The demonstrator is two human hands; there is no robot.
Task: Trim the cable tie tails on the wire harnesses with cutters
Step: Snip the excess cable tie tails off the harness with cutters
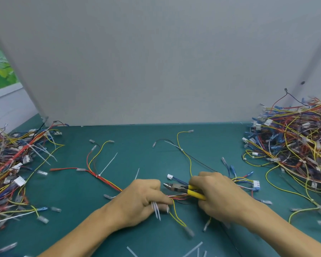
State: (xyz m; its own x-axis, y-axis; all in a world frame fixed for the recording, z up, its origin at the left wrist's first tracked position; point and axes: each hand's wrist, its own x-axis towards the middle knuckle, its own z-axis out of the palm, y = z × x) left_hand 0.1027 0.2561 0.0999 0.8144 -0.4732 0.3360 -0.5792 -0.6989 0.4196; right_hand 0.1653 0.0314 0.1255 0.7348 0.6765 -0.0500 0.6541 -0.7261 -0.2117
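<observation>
Yellow-handled cutters (176, 188) sit gripped in the right hand (217, 197), while the left hand (141, 199) pinches the harness (178, 196) and white tie tails (156, 210) on the mat (100, 219). Blades so near wires could nick insulation.

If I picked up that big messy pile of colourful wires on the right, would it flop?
Probably floppy: the tangled pile of thin colourful wires droops in loose loops onto the green table. It would likely lift as one clump, since the strands cross everywhere.
</observation>
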